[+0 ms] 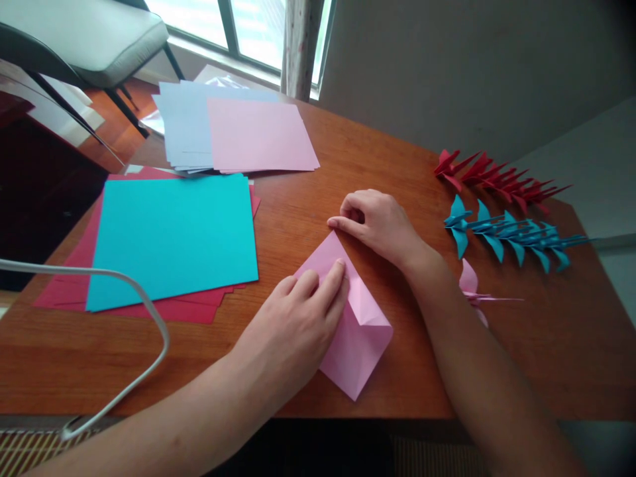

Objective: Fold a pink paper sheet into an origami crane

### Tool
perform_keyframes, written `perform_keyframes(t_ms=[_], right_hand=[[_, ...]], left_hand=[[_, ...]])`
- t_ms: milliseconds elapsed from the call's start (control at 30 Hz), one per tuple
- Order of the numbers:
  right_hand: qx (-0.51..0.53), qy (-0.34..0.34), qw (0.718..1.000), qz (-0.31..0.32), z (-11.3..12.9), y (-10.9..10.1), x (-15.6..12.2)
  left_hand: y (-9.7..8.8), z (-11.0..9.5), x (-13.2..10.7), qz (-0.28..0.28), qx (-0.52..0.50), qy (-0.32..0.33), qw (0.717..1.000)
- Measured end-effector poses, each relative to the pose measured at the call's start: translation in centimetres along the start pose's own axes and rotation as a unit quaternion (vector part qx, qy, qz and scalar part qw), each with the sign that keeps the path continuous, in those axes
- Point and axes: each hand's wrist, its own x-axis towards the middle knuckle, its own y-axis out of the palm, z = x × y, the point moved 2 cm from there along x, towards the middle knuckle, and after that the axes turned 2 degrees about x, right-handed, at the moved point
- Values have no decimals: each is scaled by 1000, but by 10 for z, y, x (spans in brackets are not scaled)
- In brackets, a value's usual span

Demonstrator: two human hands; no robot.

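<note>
- Far left: a chair (114,46) with a pale seat stands beyond the worktop (293,199). A white cable (89,270) enters at the left edge, curves over the near left part of the worktop and bends back toward its front edge.
- Left: red sheets (199,311) lie fanned on the worktop, with turquoise sheets (179,232) on top covering most of them.
- Left of centre, toward the window (258,33): pale blue sheets (186,129) lie in a loose stack, partly overlapped by flat pink paper (263,136).
- Centre: the left hand (303,311) lies palm down, fingers partly bent and gripping nothing, its fingertips pressing on the folded pink sheet (358,348).
- Centre, near the front edge: the folded pink sheet rests on the worktop, one corner pointing toward the front edge, with a folded flap along its right side.
- Right of centre: the right hand (380,222) has its fingers curled and its thumb extended at the sheet's far corner; whether it pinches that corner cannot be told.
- Right: a pink folded figure (468,278), partly hidden by the right forearm, lies nearest the front. Beyond it stand a row of turquoise folded figures (509,232) and, farthest back, a row of red folded figures (491,175).
</note>
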Motion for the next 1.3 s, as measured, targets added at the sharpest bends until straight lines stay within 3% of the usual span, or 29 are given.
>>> perform_keyframes(t_ms=[200, 400, 800, 867, 967, 1100, 1200, 1300], right_hand=[[65, -34, 997, -18, -2, -2, -18], [47, -24, 999, -2, -5, -7, -55], [112, -59, 990, 67, -11, -20, -71], [165, -44, 983, 74, -9, -23, -74], [240, 34, 970, 22, -6, -30, -79], [267, 69, 961, 11, 7, -36, -86], [191, 83, 978, 14, 16, -38, -91], [111, 83, 990, 37, 21, -36, -94]], left_hand=[[1, 3, 0, 3, -27, -3, 1000], [1, 5, -1, -4, -40, -6, 999], [10, 11, -1, -100, -104, -1, 990], [9, 12, -1, -127, -117, -2, 985], [7, 13, 0, -171, -133, -4, 976], [4, 20, 0, -205, -124, -82, 967], [4, 26, 0, -185, -85, -166, 965], [4, 29, 0, -150, -60, -211, 964]])
